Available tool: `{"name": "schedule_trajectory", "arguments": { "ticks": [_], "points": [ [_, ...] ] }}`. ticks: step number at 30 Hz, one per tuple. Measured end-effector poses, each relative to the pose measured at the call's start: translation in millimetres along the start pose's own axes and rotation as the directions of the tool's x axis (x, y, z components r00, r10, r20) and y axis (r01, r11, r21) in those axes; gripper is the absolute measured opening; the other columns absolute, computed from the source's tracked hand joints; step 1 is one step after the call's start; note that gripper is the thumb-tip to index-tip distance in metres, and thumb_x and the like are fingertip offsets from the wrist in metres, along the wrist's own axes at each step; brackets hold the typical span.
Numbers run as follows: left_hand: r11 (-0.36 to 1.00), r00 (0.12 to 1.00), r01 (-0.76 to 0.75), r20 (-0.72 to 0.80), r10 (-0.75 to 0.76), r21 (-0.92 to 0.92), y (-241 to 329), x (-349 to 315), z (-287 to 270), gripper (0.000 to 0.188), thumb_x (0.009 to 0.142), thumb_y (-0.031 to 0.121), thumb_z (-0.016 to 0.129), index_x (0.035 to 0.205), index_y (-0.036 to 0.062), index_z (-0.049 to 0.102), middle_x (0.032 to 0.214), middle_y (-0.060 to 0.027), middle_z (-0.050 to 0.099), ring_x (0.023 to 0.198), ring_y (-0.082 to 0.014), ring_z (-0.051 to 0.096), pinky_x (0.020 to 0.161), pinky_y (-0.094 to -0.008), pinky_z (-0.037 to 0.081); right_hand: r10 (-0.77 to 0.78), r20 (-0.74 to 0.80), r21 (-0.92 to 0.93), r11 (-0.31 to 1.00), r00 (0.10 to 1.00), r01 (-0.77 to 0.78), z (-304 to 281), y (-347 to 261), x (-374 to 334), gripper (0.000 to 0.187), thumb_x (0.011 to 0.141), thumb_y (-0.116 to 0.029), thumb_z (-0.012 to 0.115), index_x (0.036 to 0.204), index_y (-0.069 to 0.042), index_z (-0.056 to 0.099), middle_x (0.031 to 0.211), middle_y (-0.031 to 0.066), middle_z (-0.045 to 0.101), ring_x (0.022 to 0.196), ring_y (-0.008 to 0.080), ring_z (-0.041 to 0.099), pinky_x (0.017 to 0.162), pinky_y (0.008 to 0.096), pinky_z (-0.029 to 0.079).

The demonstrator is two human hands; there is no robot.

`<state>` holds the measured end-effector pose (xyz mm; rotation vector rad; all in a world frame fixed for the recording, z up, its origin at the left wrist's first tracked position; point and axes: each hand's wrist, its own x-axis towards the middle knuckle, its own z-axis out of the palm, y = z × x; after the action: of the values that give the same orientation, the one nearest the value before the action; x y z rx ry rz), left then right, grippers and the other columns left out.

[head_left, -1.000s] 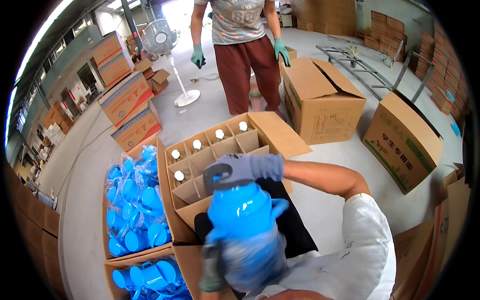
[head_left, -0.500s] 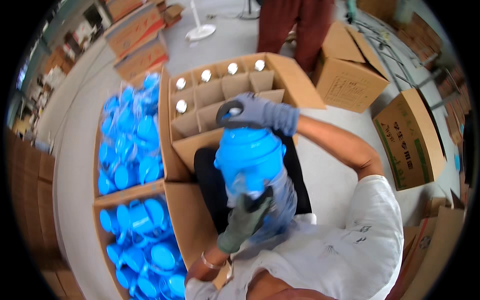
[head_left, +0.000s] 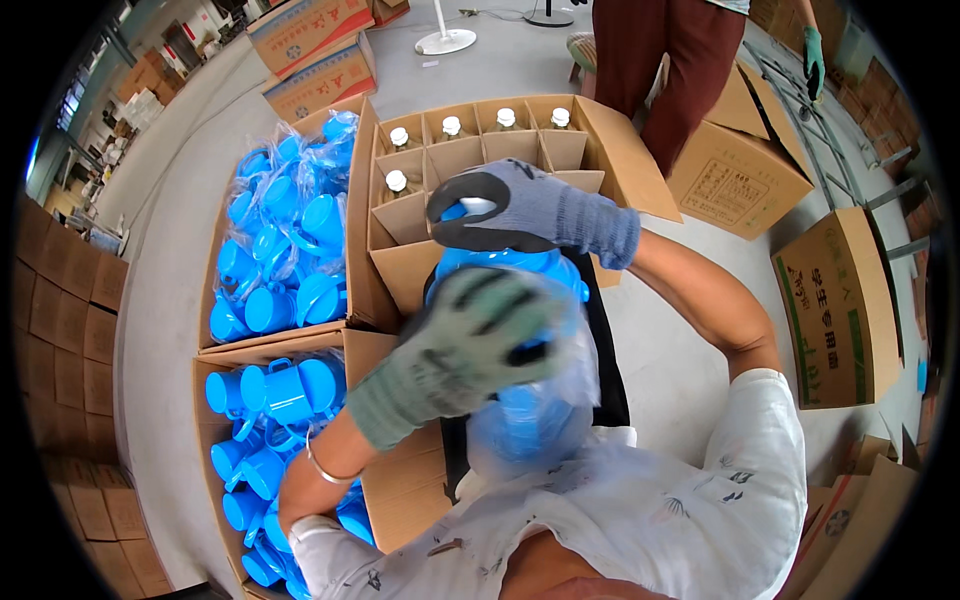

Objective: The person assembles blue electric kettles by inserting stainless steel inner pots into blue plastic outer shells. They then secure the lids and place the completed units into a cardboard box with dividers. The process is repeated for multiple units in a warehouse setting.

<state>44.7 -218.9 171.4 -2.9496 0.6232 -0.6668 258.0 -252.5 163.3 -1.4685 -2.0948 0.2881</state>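
A large blue plastic container, like a vacuum flask (head_left: 545, 265), stands at my lap, its lower part inside a clear plastic bag (head_left: 560, 420). My right hand (head_left: 505, 205), in a grey-blue glove with black palm, is closed around its top; a bit of blue and white shows within the fingers. In front of the container is my left hand (head_left: 475, 325), in a grey-green glove. Motion smears its fingers, and whether they grip the bag cannot be made out. It hides much of the container's middle.
Just ahead, a divided carton (head_left: 420, 165) holds several white-capped bottles. Bagged blue cups (head_left: 270, 308) fill one carton at left; loose blue cups (head_left: 285, 392) fill the nearer one. A person in dark red trousers (head_left: 650, 60) stands beyond. Cartons (head_left: 840, 310) stand at right.
My left hand has risen from the container's lower part and now crosses in front of its middle. My right hand stays on the top. The view has shifted slightly.
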Motion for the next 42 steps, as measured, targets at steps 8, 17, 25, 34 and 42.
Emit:
{"name": "schedule_trajectory", "arguments": {
  "ticks": [8,17,25,34,42],
  "points": [
    [0.931,0.976,0.023,0.211,0.058,-0.363,-43,7,4,0.042,0.062,0.017,0.072,0.101,0.0121,0.056,0.111,-0.009,0.057,0.11,-0.0292,0.05,0.095,-0.0445,0.039,0.233,-0.205,0.671,0.741,0.951,-0.037,-19,-10,-25,0.061,0.085,-0.03,0.065,0.135,-0.007,0.04,0.131,0.011,0.048,0.123,0.0207,0.043,0.103,0.0318,0.036],
    [-0.364,0.044,0.386,0.411,-0.911,-0.848,-79,-161,101,0.055,0.074,0.017,0.075,0.119,-0.0034,0.05,0.112,-0.0104,0.055,0.1,-0.0204,0.055,0.085,-0.0314,0.048,0.121,-0.332,0.248,0.968,0.935,-0.037,-16,-4,-121,0.034,0.082,-0.009,0.063,0.114,-0.001,0.059,0.114,0.014,0.059,0.105,0.0237,0.056,0.092,0.0335,0.043],
    [-0.449,0.31,0.382,0.569,-0.761,-0.808,-109,-209,210,0.039,0.085,0.016,0.062,0.118,-0.002,0.052,0.113,-0.0123,0.055,0.1,-0.0187,0.055,0.083,-0.0294,0.048,-0.242,0.113,-0.295,0.918,0.964,0.265,-42,-14,-60,0.042,0.077,-0.023,0.063,0.117,-0.011,0.059,0.112,0.0096,0.057,0.096,0.0292,0.056,0.082,0.0394,0.047],
    [-0.402,0.182,0.45,0.523,-0.833,-0.798,-61,-193,171,0.033,0.087,0.018,0.058,0.113,-0.0022,0.057,0.108,-0.0108,0.057,0.097,-0.0162,0.057,0.077,-0.0279,0.05,0.191,0.11,-0.288,0.945,0.975,-0.153,-43,-53,-8,0.042,0.068,-0.022,0.065,0.107,-0.01,0.055,0.092,0.0113,0.06,0.086,0.031,0.059,0.073,0.0395,0.046],
    [-0.286,-0.169,0.22,0.253,-0.953,-0.933,-8,-160,120,0.045,0.075,0.012,0.069,0.115,-0.0035,0.054,0.11,-0.0164,0.058,0.101,-0.0262,0.058,0.09,-0.039,0.046,0.376,0.036,-0.068,0.925,0.926,-0.374,-37,39,-13,0.03,0.084,-0.025,0.059,0.105,-0.004,0.055,0.089,0.0154,0.062,0.08,0.0292,0.061,0.074,0.0377,0.049]
  ]
}}
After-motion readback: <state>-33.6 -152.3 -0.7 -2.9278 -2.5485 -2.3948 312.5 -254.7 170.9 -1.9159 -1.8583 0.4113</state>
